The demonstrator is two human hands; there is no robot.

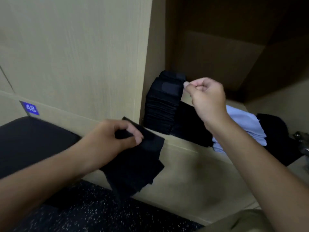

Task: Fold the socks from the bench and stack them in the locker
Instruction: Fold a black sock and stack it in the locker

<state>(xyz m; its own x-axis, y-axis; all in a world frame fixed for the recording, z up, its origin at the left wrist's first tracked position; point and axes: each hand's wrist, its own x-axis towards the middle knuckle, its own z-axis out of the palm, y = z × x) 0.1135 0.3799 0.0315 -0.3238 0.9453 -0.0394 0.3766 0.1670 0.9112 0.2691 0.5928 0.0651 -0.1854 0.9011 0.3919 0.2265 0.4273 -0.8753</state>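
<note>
By locker (155,39), L hand (108,136) grip pinching black sock (138,164), R hand (205,96) curled, contents unclear.

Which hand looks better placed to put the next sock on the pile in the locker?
The left hand, probably: it already grips a black fabric sock. The right hand is nearer the tall stack of folded black socks, but seems to hold nothing.

Bare forearms, no sleeves, olive trousers (242,221) at knee
</note>
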